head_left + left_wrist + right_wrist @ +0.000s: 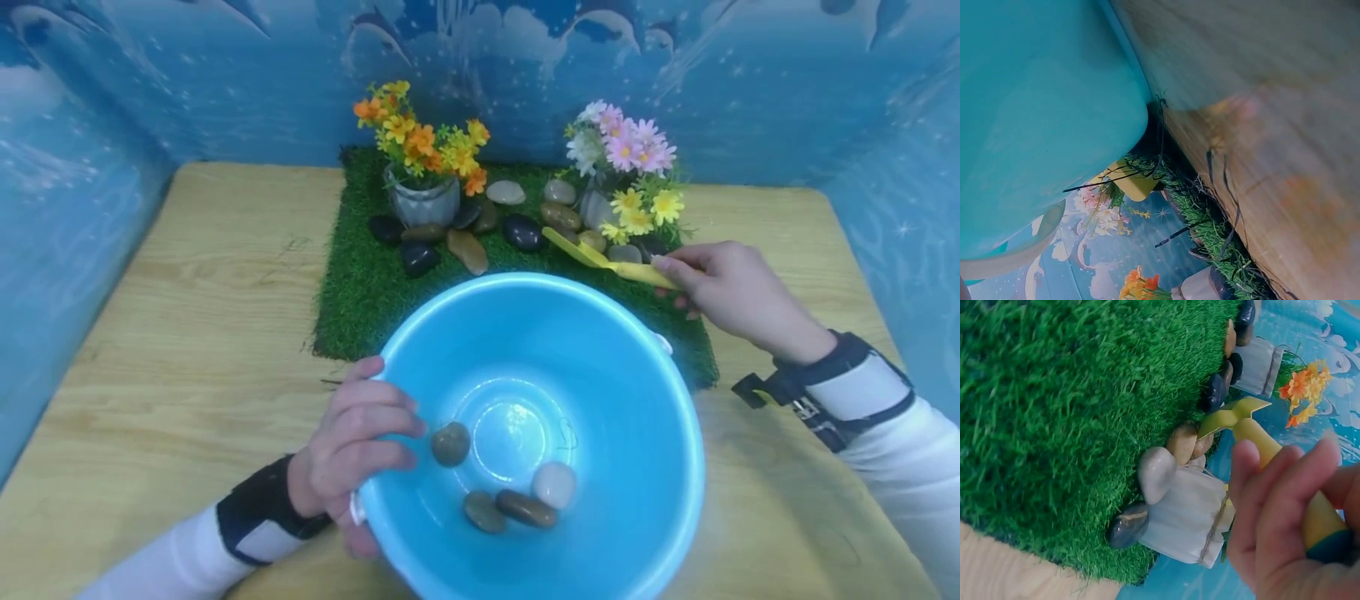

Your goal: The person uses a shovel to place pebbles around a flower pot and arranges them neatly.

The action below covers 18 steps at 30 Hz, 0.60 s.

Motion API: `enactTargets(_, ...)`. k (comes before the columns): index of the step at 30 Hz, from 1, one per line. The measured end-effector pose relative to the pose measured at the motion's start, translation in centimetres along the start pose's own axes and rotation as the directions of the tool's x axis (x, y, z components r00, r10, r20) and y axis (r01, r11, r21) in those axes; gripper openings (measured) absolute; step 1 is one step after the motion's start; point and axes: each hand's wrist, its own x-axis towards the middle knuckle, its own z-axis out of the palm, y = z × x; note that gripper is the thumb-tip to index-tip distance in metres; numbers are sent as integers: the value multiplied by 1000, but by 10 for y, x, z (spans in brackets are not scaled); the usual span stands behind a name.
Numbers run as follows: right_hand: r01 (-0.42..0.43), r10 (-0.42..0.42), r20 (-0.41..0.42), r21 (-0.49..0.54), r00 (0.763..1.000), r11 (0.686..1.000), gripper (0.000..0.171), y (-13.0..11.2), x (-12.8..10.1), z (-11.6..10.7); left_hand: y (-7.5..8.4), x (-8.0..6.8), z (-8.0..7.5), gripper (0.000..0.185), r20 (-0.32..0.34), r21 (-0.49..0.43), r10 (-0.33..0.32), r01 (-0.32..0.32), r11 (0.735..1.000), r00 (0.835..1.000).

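Observation:
A light blue bucket stands before me, tilted so that its inside shows, with several pebbles on its bottom. My left hand grips its left rim, fingers over the edge. In the left wrist view the bucket's outer wall fills one side and that hand is almost out of sight. My right hand holds a yellow trowel by its handle, its blade above the stones at the back of the artificial grass mat. In the right wrist view the trowel blade is near a brown stone.
Orange and yellow flowers in a grey pot stand on the mat's left, pink and yellow flowers on its right. Black, brown and grey stones lie around both pots. Blue dolphin-patterned walls enclose the wooden table.

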Motion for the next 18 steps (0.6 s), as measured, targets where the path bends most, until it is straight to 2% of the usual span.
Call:
enactTargets(6, -31, 26, 54, 88, 998, 996, 53, 2, -2, -3, 0, 0, 1, 53, 0, 1, -3, 3, 1000, 1000)
enactTargets(10, -13, 9, 43, 98, 999, 995, 54, -3, -10, -13, 1, 0, 1, 53, -2, 3, -10, 10, 1000, 1000)
enactTargets(13, 15, -13, -22, 84, 1000, 996, 51, -12, -23, -24, 0, 1, 2, 53, -12, 3, -4, 4, 1000, 1000)
enactTargets(15, 63, -58, -94, 52, 994, 997, 44, -20, -34, -33, 0, 1, 3, 53, -23, 1, 5, -5, 1000, 1000)
enactTargets(17, 135, -139, -172, -32, 975, 990, 36, -29, -47, -40, -1, 1, 3, 53, -24, -4, 7, -7, 1000, 1000)
enactTargets(18, 194, -208, -205, -87, 956, 977, 33, -33, -52, -44, -1, 1, 3, 53, -24, -7, 7, -7, 1000, 1000)
